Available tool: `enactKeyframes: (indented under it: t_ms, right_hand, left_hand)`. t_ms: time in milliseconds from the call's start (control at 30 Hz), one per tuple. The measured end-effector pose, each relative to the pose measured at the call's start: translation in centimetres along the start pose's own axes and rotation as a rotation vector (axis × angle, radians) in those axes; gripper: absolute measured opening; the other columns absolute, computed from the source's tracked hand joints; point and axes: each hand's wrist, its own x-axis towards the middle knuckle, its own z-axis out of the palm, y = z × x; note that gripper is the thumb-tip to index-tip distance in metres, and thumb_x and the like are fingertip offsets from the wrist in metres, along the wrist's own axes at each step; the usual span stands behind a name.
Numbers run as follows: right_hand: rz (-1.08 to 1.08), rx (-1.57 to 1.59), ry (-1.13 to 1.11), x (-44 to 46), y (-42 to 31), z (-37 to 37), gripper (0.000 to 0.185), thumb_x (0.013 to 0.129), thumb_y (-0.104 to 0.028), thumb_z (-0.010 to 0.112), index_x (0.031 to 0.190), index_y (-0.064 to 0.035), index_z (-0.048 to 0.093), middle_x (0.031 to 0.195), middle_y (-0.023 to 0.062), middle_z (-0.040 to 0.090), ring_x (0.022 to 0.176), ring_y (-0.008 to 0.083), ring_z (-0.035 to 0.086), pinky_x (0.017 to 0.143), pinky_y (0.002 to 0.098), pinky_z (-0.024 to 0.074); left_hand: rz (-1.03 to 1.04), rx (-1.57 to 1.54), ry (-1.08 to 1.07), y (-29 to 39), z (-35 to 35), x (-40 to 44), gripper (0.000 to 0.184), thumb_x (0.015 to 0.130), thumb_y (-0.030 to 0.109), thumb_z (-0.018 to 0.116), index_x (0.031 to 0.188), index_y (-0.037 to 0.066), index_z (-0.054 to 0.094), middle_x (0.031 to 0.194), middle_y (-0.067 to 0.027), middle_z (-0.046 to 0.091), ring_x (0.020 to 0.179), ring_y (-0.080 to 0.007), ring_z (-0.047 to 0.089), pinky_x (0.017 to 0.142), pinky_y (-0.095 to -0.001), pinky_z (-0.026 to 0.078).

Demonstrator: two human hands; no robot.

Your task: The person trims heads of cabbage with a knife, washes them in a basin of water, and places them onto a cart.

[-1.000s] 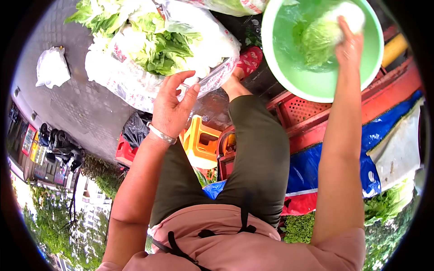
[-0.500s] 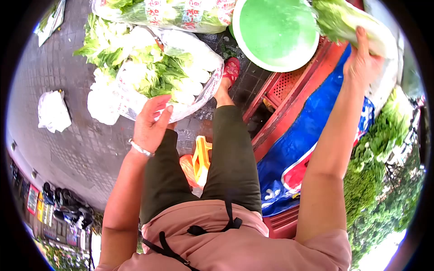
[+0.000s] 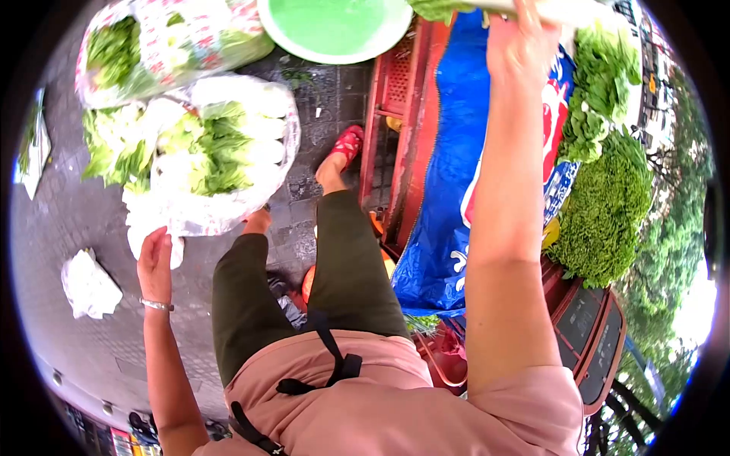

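Observation:
At the top edge, my right hand (image 3: 523,45) is closed on a napa cabbage (image 3: 572,11). Its pale stalk end points right and its green leaves point left; part of it is cut off by the frame. My left hand (image 3: 155,266) hangs lower left with fingers extended and nothing visible in it. Just beside its fingertips is the edge of a clear plastic bag (image 3: 217,216), which lies open on the ground. Leafy heads (image 3: 220,152) with white stalk ends fill that bag.
A printed bag of greens (image 3: 182,45) lies behind. A green basin (image 3: 334,26) stands beside a red slatted frame (image 3: 395,83). Blue sheeting (image 3: 456,144) covers the stand at right, with bunched greens (image 3: 604,213) beyond. A white plastic bag (image 3: 90,283) lies on the pavement.
The view has turned, shifting the bags and basin left. My left hand has moved down and away from the open bag's rim. My right hand still holds the cabbage, now farther up and over the stand.

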Motion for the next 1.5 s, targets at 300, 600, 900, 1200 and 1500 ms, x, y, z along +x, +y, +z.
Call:
enactKeyframes:
  t_ms: [300, 600, 900, 1200, 1500]
  right_hand:
    - [0.171, 0.076, 0.52, -1.6, -17.8, -31.5, 0.075, 0.076, -0.028, 0.076, 0.139, -0.0132, 0.04, 0.141, 0.0151, 0.043, 0.132, 0.0342, 0.037, 0.112, 0.0569, 0.0234]
    - [0.312, -0.137, 0.916, 9.3, -20.4, -51.1, 0.053, 0.093, -0.034, 0.048, 0.138, -0.0075, 0.041, 0.139, 0.0152, 0.045, 0.127, 0.0332, 0.044, 0.11, 0.0527, 0.0329]
    - [0.432, -0.372, 0.745, 18.8, -14.3, -59.3, 0.047, 0.1, -0.031, 0.042, 0.137, -0.0018, 0.04, 0.14, 0.0178, 0.044, 0.126, 0.0338, 0.046, 0.108, 0.0499, 0.035]
    - [0.389, -1.672, 0.496, 16.4, -13.4, -62.4, 0.043, 0.095, -0.029, 0.053, 0.131, -0.0045, 0.05, 0.126, 0.0102, 0.056, 0.106, 0.0258, 0.057, 0.086, 0.0364, 0.0474]
    - [0.526, -0.732, -0.252, -5.6, -2.1, -14.5, 0.019, 0.095, -0.01, 0.055, 0.107, -0.0024, 0.067, 0.093, 0.0092, 0.068, 0.076, 0.0118, 0.064, 0.071, 0.0255, 0.0535]
  left_hand:
    - [0.022, 0.131, -0.239, 9.2, 14.5, 1.5, 0.025, 0.094, 0.018, 0.06, 0.116, 0.004, 0.06, 0.091, 0.0025, 0.059, 0.083, -0.0058, 0.051, 0.076, -0.0204, 0.043]
    - [0.014, 0.232, -0.434, 18.7, 27.2, 1.0, 0.025, 0.094, 0.013, 0.059, 0.117, 0.004, 0.059, 0.095, -0.0009, 0.062, 0.087, -0.0085, 0.056, 0.079, -0.0234, 0.047]
    - [-0.052, 0.211, -0.411, 18.9, 29.3, 0.4, 0.026, 0.094, 0.009, 0.058, 0.118, 0.002, 0.057, 0.095, -0.0016, 0.062, 0.087, -0.0072, 0.058, 0.079, -0.0218, 0.047]
    - [-0.09, 0.266, -0.355, 16.1, 30.0, -1.2, 0.026, 0.09, 0.013, 0.063, 0.113, 0.002, 0.06, 0.094, -0.0056, 0.065, 0.087, -0.0122, 0.062, 0.078, -0.0264, 0.051]
    - [-0.138, 0.293, -0.217, 2.9, 25.0, -1.7, 0.023, 0.089, 0.016, 0.065, 0.107, 0.003, 0.061, 0.095, -0.0055, 0.067, 0.089, -0.0129, 0.062, 0.083, -0.0277, 0.049]
